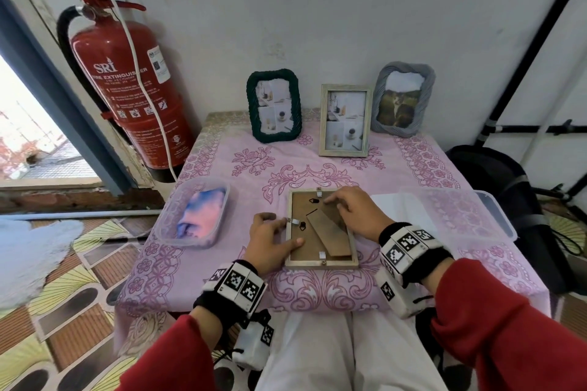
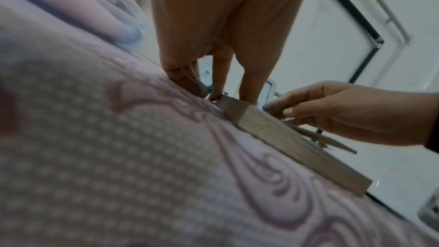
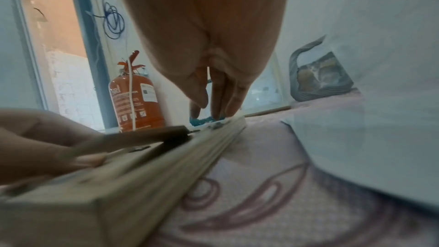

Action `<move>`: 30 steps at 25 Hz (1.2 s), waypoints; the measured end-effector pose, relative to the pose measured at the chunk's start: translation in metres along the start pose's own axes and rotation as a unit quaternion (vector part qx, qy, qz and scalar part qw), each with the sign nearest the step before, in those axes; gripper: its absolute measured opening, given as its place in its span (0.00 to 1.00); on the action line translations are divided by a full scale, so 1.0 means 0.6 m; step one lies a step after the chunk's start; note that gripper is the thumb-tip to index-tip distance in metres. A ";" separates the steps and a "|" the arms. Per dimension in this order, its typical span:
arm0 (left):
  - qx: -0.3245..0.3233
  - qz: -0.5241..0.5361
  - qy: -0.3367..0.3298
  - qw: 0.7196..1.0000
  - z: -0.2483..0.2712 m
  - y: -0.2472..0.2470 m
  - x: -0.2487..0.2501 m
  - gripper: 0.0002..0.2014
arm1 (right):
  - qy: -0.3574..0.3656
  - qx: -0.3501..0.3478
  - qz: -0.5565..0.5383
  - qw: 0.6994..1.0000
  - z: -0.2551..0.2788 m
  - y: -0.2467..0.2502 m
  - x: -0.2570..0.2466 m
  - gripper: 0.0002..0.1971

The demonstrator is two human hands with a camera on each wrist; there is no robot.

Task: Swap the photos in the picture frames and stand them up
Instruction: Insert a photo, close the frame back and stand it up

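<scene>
The bench [image 1: 413, 168] carries a frame [image 1: 320, 262] lying face down at six o'clock, near the front edge, its back board [image 1: 305, 241] up and its stand [image 1: 328, 233] slightly raised. Three more frames stand along the wall at twelve o'clock.

The left hand [image 1: 270, 240] lies spread on the frame's nine o'clock rail, thumb flat on the board, index finger at the side clip [image 1: 293, 221]. The right hand [image 1: 355, 213] rests relaxed fingers on the stand toward twelve o'clock.

Risks, as I judge them: the frame sliding on the loose cloth [image 1: 222, 168] and off the front edge; a stiff clip bending or nicking a fingertip; glass dropping out once the board lifts.

Only the head view shows the clips; the right wrist view alone shows the stand lifted off the board.
</scene>
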State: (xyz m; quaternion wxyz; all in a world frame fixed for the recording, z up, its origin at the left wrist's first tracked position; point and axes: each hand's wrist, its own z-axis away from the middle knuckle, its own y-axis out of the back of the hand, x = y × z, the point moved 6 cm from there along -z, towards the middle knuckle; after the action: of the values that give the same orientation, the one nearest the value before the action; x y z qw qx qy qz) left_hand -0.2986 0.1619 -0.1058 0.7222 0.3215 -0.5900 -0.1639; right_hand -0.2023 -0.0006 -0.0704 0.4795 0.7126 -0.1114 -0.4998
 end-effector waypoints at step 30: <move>0.076 0.190 -0.273 0.940 0.065 0.063 0.208 0.26 | 0.017 0.211 -0.523 0.825 0.033 0.166 -0.116 0.12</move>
State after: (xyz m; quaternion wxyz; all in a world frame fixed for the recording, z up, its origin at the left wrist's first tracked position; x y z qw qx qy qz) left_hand -0.3103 0.1024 0.0158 0.5249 0.2000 -0.8252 -0.0596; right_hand -0.2197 -0.0190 0.0503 -0.0145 0.7565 0.1837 -0.6274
